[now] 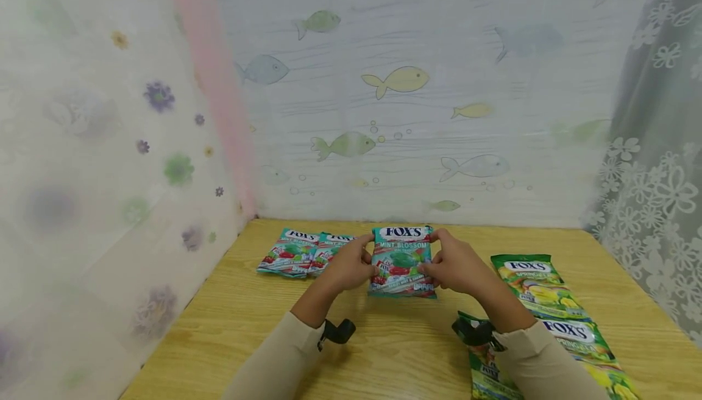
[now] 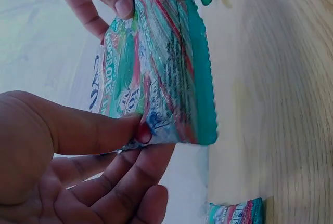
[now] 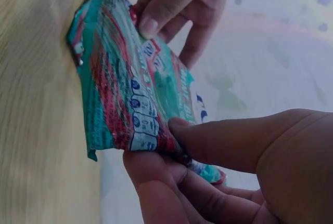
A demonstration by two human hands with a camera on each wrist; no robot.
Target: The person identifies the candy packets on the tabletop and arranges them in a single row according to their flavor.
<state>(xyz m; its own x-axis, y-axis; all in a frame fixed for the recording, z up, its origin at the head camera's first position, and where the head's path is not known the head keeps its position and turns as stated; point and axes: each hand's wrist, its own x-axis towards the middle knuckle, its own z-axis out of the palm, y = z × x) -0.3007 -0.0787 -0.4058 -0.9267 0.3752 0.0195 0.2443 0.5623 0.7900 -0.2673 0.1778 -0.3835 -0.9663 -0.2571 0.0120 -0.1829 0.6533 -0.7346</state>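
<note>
A teal and red FOX'S Mint Blossom packet (image 1: pixel 402 261) is held upright above the table, its printed front toward the head camera. My left hand (image 1: pixel 351 264) pinches its left edge between thumb and fingers, and my right hand (image 1: pixel 456 264) pinches the right edge. In the left wrist view, the left thumb and fingers (image 2: pixel 93 156) grip one side of the packet (image 2: pixel 166 63). The right wrist view has the right hand (image 3: pixel 208 172) gripping the other side of the packet (image 3: pixel 112 78), with its lower seal near the table.
Two more teal packets, one at the left (image 1: pixel 289 253) and one beside it (image 1: pixel 328 252), lie at the back left of the table (image 1: pixel 230 327). Green and yellow packets (image 1: pixel 540 284) lie at the right, some partly behind my right arm. Patterned sheets hang behind and at both sides.
</note>
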